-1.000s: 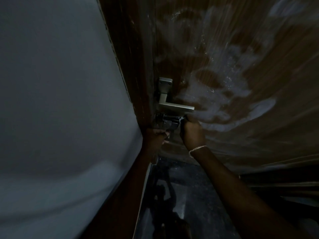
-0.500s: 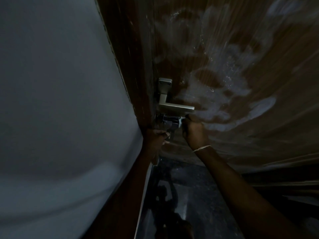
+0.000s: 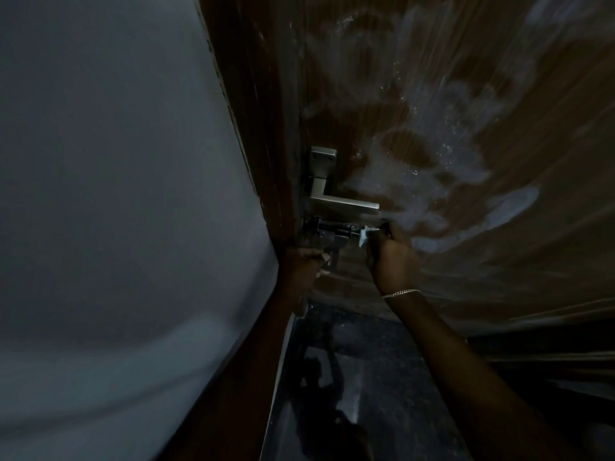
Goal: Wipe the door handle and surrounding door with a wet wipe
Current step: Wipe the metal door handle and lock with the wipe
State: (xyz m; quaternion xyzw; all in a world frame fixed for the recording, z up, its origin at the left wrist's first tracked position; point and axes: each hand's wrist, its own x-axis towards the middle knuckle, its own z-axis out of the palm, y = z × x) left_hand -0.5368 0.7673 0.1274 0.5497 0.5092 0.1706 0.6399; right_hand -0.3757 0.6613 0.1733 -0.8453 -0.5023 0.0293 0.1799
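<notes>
Wiping the latch under the handle, mid-frame

The door point(image 3: 466, 128) shows wet smears; handle point(image 3: 342, 204) centre; right hand point(image 3: 392, 257) pinches the wipe point(image 3: 363, 236) at the bolt point(image 3: 332, 227), where it may snag or tear. Left hand point(image 3: 304, 264): grip unclear.

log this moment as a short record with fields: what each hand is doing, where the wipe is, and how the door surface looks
right hand: grips the wet wipe, pressed to the dark bolt under the door handle
left hand: at the door edge below the bolt; grasp unclear
door: brown wood, pale smeared streaks right of the handle
lighting: dim
wrist: thin bracelet on the right
</notes>
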